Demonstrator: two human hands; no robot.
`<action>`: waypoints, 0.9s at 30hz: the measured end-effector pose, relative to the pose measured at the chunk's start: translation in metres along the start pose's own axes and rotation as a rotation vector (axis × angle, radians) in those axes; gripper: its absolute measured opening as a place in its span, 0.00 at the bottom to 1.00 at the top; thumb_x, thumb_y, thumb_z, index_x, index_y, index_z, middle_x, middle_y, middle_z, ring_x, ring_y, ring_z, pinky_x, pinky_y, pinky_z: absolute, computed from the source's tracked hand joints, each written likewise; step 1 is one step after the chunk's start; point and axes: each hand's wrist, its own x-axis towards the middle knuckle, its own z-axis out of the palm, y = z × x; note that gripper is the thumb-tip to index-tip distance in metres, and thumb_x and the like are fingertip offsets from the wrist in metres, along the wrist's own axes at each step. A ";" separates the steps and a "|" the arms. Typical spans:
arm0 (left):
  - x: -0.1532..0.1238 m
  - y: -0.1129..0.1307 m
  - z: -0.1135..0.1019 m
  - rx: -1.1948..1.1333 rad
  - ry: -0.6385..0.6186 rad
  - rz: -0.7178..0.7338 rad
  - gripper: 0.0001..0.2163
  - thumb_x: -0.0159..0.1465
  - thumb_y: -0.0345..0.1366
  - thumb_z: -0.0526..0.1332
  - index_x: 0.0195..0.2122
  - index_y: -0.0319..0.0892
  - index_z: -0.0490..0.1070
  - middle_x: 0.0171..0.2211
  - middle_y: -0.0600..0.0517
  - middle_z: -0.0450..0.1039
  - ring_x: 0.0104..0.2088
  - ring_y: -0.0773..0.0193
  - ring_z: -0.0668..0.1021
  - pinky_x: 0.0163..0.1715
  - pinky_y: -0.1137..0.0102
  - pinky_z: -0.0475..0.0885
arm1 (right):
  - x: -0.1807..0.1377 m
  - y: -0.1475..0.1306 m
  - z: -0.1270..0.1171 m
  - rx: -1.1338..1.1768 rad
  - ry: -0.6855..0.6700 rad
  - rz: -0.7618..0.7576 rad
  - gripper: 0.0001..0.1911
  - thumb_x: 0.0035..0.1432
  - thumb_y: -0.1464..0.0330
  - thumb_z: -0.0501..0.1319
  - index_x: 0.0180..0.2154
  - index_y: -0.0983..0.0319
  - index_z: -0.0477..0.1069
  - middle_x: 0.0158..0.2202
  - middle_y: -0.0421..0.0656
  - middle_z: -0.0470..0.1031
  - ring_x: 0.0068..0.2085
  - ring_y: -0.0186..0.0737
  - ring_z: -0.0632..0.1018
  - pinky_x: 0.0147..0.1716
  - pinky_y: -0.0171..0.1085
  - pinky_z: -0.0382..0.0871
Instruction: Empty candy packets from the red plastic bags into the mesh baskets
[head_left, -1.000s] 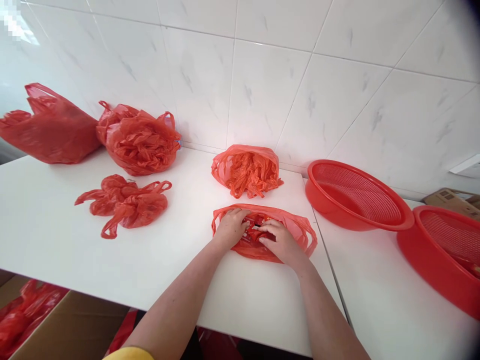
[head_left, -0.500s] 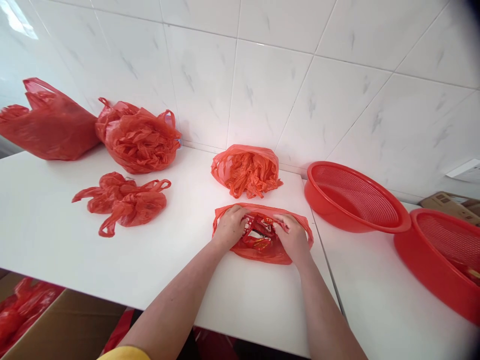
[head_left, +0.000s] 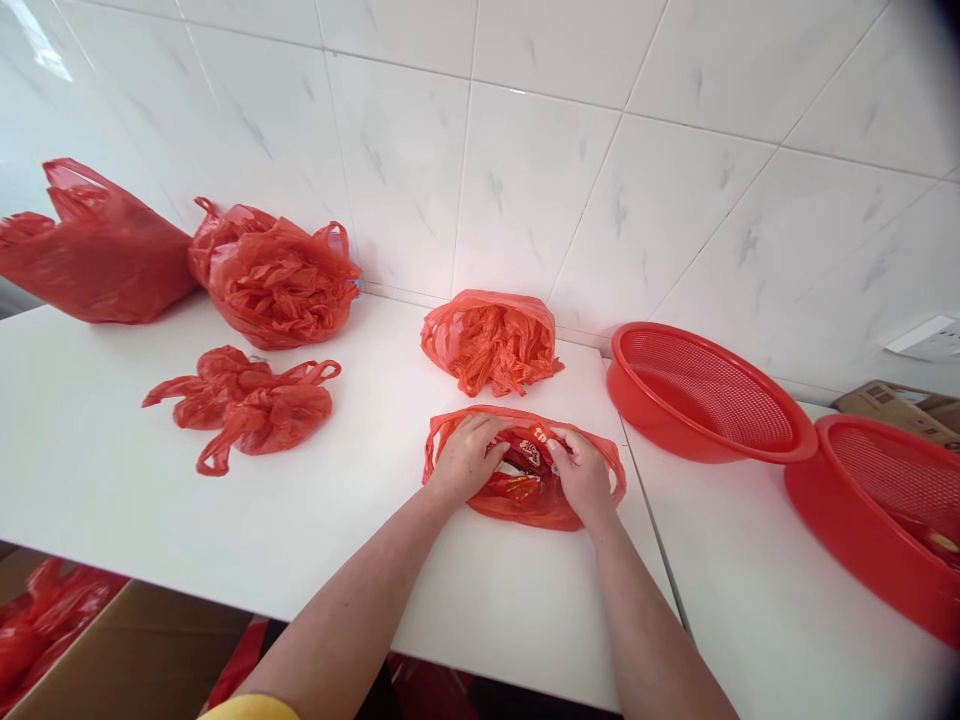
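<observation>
A small red plastic bag (head_left: 517, 490) lies on the white table (head_left: 112, 480) in front of me, with printed red packets showing inside its mouth. My left hand (head_left: 466, 458) is curled on the bag's left side, its fingers gripping the plastic. Over on the bag's right side, my right hand (head_left: 581, 472) is closed on the plastic as well. Just behind the bag sits an open red bag (head_left: 491, 340) stuffed with crumpled red bags.
Two tied red bags (head_left: 247, 405) lie at the left. A full red bag (head_left: 274, 275) and a flatter one (head_left: 94, 250) stand by the tiled wall. Two red mesh baskets (head_left: 705, 395) (head_left: 885, 520) sit at the right. A cardboard box (head_left: 75, 640) with red bags is below the table.
My right hand has moved from the bag's middle to its right side and closed on the plastic. The bag has bunched narrower between my hands.
</observation>
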 end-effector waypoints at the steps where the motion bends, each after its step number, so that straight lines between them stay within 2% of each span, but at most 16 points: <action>1: 0.000 0.001 0.000 -0.014 0.006 0.002 0.14 0.61 0.31 0.57 0.48 0.46 0.70 0.44 0.51 0.73 0.46 0.60 0.72 0.48 0.63 0.68 | -0.001 -0.003 0.000 0.011 -0.016 -0.026 0.13 0.61 0.62 0.51 0.42 0.58 0.70 0.42 0.44 0.75 0.43 0.43 0.74 0.44 0.42 0.68; 4: -0.002 0.002 0.002 -0.055 0.006 0.009 0.18 0.60 0.33 0.59 0.52 0.44 0.67 0.47 0.49 0.73 0.48 0.59 0.72 0.50 0.62 0.66 | -0.004 -0.012 0.003 -0.004 -0.082 -0.080 0.12 0.61 0.64 0.50 0.39 0.58 0.70 0.41 0.43 0.75 0.43 0.43 0.74 0.45 0.42 0.67; 6: -0.002 0.004 0.003 -0.081 -0.016 0.023 0.17 0.59 0.33 0.60 0.51 0.44 0.67 0.46 0.49 0.73 0.48 0.59 0.72 0.50 0.62 0.66 | -0.006 -0.017 0.005 -0.005 -0.138 -0.095 0.11 0.62 0.65 0.50 0.38 0.57 0.70 0.40 0.43 0.75 0.43 0.42 0.73 0.45 0.42 0.67; 10: -0.001 0.009 0.003 -0.105 -0.115 -0.020 0.06 0.60 0.32 0.58 0.38 0.44 0.72 0.35 0.52 0.75 0.38 0.62 0.74 0.40 0.67 0.69 | -0.009 -0.020 0.009 0.044 -0.213 -0.089 0.12 0.62 0.65 0.50 0.39 0.57 0.71 0.40 0.42 0.75 0.43 0.42 0.73 0.44 0.42 0.68; 13: 0.000 0.011 0.001 -0.088 -0.138 -0.096 0.03 0.59 0.32 0.57 0.30 0.43 0.70 0.29 0.54 0.73 0.32 0.64 0.73 0.32 0.70 0.67 | -0.010 -0.017 0.009 0.083 -0.170 -0.016 0.10 0.59 0.63 0.55 0.42 0.56 0.70 0.42 0.42 0.74 0.44 0.43 0.74 0.42 0.42 0.69; 16: 0.000 0.009 0.001 -0.084 -0.116 -0.124 0.02 0.58 0.32 0.58 0.30 0.43 0.69 0.30 0.54 0.72 0.32 0.64 0.72 0.31 0.70 0.66 | -0.008 -0.014 0.008 0.070 -0.126 -0.006 0.09 0.56 0.65 0.58 0.40 0.56 0.70 0.40 0.41 0.74 0.42 0.42 0.74 0.41 0.42 0.69; 18: 0.000 0.007 0.002 -0.080 -0.120 -0.124 0.03 0.59 0.32 0.57 0.29 0.43 0.68 0.29 0.54 0.72 0.31 0.64 0.72 0.31 0.70 0.65 | -0.007 -0.013 0.007 0.048 -0.125 -0.051 0.04 0.56 0.66 0.57 0.34 0.57 0.71 0.36 0.41 0.74 0.40 0.41 0.74 0.40 0.41 0.69; 21: -0.001 0.007 0.003 -0.085 -0.124 -0.124 0.04 0.59 0.31 0.56 0.28 0.43 0.68 0.28 0.54 0.72 0.31 0.64 0.72 0.31 0.70 0.66 | -0.006 -0.014 0.006 0.028 -0.122 -0.109 0.06 0.57 0.68 0.55 0.30 0.58 0.69 0.33 0.41 0.73 0.38 0.41 0.73 0.38 0.41 0.68; 25: -0.002 0.009 0.004 -0.160 -0.095 -0.089 0.05 0.58 0.33 0.59 0.36 0.43 0.71 0.35 0.53 0.74 0.36 0.63 0.74 0.35 0.70 0.68 | -0.006 -0.016 0.006 0.001 -0.112 -0.154 0.06 0.57 0.69 0.54 0.29 0.58 0.68 0.32 0.41 0.73 0.37 0.41 0.73 0.37 0.40 0.67; 27: -0.001 0.010 0.004 -0.175 -0.114 -0.042 0.05 0.59 0.33 0.59 0.36 0.44 0.72 0.35 0.52 0.75 0.37 0.63 0.74 0.37 0.69 0.68 | -0.006 -0.017 0.007 -0.005 -0.120 -0.174 0.06 0.57 0.68 0.55 0.29 0.58 0.68 0.31 0.41 0.73 0.37 0.41 0.73 0.38 0.41 0.67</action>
